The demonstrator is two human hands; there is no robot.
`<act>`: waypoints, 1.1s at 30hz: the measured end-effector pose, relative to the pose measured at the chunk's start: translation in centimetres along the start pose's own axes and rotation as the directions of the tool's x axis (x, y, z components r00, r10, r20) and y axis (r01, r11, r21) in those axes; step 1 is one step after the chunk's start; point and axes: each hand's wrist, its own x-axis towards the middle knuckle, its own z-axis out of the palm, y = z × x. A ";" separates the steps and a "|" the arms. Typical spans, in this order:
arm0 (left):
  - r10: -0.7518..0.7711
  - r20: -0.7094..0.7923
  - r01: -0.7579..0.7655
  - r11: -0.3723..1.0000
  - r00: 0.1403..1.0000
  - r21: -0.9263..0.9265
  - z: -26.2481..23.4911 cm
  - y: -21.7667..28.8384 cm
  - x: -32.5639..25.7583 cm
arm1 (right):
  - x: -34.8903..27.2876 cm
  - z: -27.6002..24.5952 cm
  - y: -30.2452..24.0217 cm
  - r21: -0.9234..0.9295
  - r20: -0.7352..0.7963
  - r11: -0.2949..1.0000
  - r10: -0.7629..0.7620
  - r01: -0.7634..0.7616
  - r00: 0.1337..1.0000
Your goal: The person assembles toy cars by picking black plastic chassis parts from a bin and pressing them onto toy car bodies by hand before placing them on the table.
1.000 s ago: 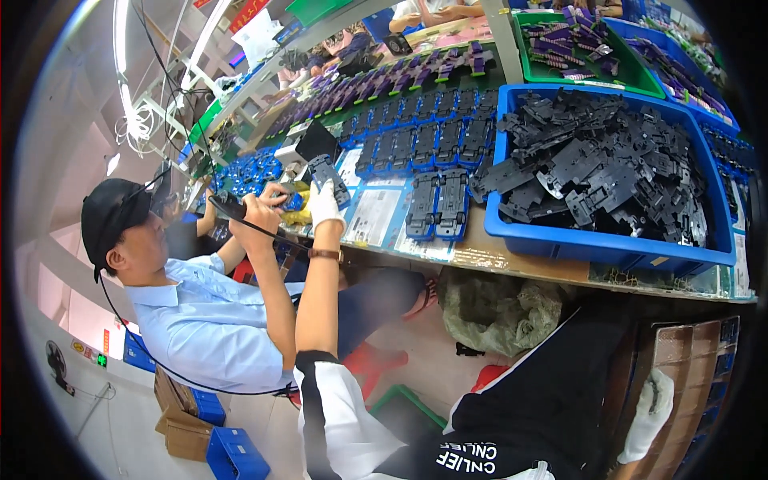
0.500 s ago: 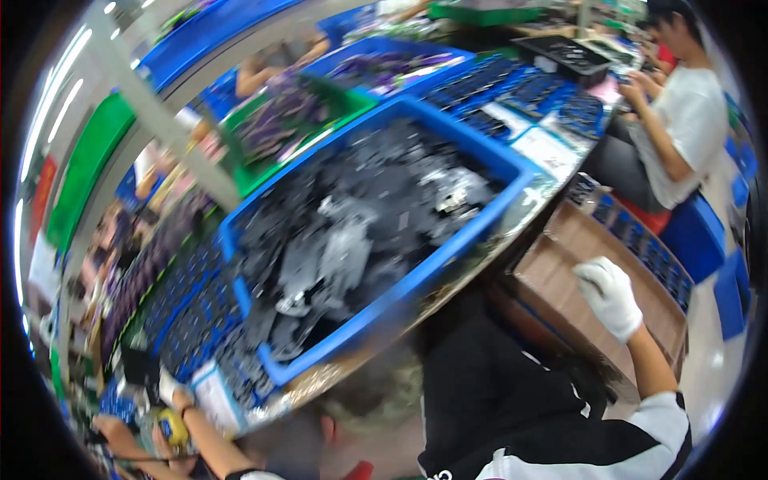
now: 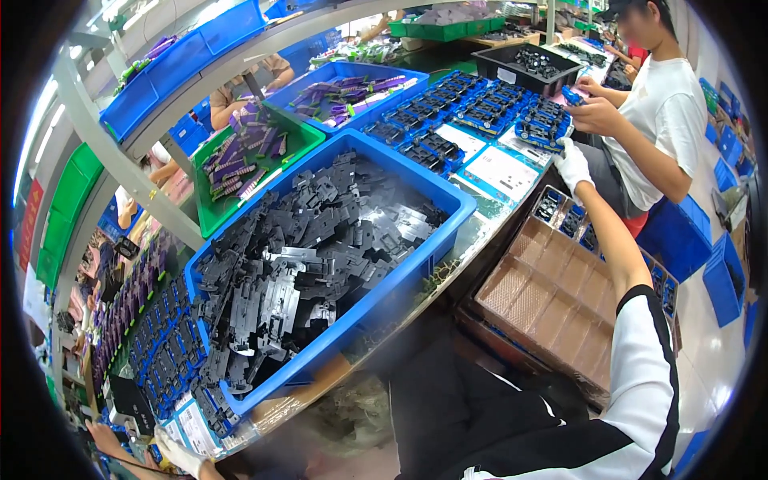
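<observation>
My right hand [image 3: 572, 166], in a white glove, reaches to the table's right edge. Its fingers are apart beside the nearest blue-and-black toy-car-like assemblies [image 3: 544, 124], and I see nothing held; contact is unclear. At the lower left is my left hand [image 3: 178, 453], also gloved, near a white card with a blue border [image 3: 194, 428] and more blue-and-black assemblies [image 3: 170, 352]. Its fingers are too indistinct to show whether they grip anything. Between my hands stands a large blue bin [image 3: 352, 320], heaped with black plastic parts [image 3: 308, 240].
Brown compartment trays [image 3: 552, 292] are stacked at right, some cells holding blue-and-black parts. A person in a white shirt [image 3: 668, 120] sits beyond, handling a blue piece. A green bin [image 3: 300, 148] and another blue bin [image 3: 416, 82] hold purple parts. A metal post [image 3: 128, 152] rises at left.
My right hand has moved from over the brown tray up to the assemblies at the table's edge. My left hand sits lower in view. The view has shifted and become sharper.
</observation>
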 end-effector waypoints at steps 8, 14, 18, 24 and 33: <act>0.124 0.169 -0.127 0.992 0.978 0.003 6.0 15.6 -19.3 | 0.5 -0.4 -2.0 0.386 0.158 0.915 0.060 -0.117 0.986; 0.074 0.349 0.203 0.693 0.934 -0.692 14.2 25.9 -34.5 | -6.8 -4.9 -4.0 0.355 0.171 0.932 -0.138 0.069 0.976; 0.037 0.622 0.572 0.352 0.782 -0.741 15.2 29.3 -41.4 | -14.7 -12.2 -11.8 0.509 0.217 0.855 -0.237 0.098 0.947; 0.055 0.900 0.900 0.013 0.433 -0.435 23.1 30.5 -47.2 | -25.6 -19.5 -21.2 0.595 0.493 0.803 -0.330 -0.036 0.805; -0.055 0.900 0.862 -0.266 0.433 -0.431 18.9 30.3 -43.8 | -29.1 -18.7 -25.8 0.512 0.017 0.640 -0.674 0.572 0.738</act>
